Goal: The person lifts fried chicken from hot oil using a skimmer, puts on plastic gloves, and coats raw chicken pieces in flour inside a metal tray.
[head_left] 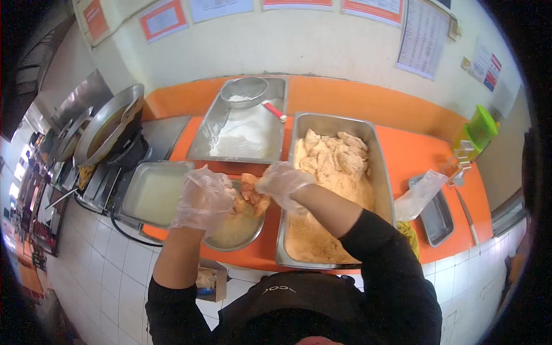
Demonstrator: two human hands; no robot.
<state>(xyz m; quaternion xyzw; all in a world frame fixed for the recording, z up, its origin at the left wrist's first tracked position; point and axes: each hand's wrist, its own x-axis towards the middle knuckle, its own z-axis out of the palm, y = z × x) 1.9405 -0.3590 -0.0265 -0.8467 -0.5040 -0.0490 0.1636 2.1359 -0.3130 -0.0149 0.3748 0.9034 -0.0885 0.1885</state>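
Both my hands wear clear plastic gloves over a round metal bowl (233,238) of cloudy yellowish liquid. My right hand (284,183) is closed on a reddish raw chicken piece (250,192) above the bowl's far side. My left hand (202,195) is at the bowl's left side, its fingers curled against paler chicken at the same spot; whether this is one piece or two I cannot tell. Right of the bowl stands a deep metal pan (384,172) with beige flour and several coated chicken pieces (333,150) heaped at its far end.
A tray of white flour (244,132) at the back holds a sieve (244,92) and a red-handled tool (275,111). At left stand a tray of pale liquid (154,192) and a large wok (106,126). A small metal tray (437,221), plastic bag (421,195) and knife (467,215) lie right.
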